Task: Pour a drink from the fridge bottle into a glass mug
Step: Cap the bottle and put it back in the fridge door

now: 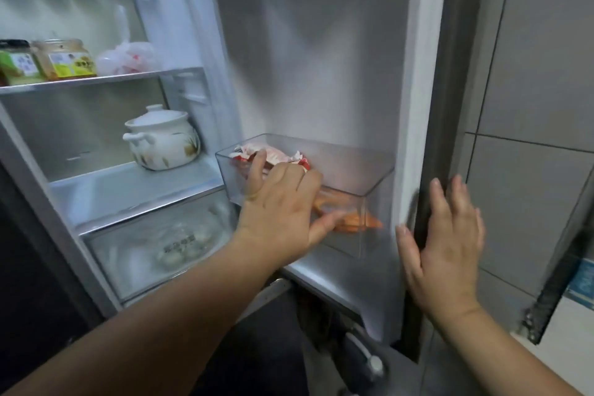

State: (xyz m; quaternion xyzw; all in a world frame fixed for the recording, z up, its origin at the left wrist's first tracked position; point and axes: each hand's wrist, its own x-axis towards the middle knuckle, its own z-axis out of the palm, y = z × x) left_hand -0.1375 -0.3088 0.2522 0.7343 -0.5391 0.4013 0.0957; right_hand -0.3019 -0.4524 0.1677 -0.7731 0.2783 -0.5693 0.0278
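My right hand lies flat, fingers straight, on the edge of the open fridge door. My left hand reaches over the front rim of the door bin, fingers spread above red-white packets, thumb against the clear front wall beside orange pieces. Where the bottle is, or how it points, I cannot tell. Further in, a white pot stands on a shelf, with jars on the shelf above. Grey tiles lie to the right.

upper shelf bears two jars and a plastic bag, lower shelf a lidded white pot.
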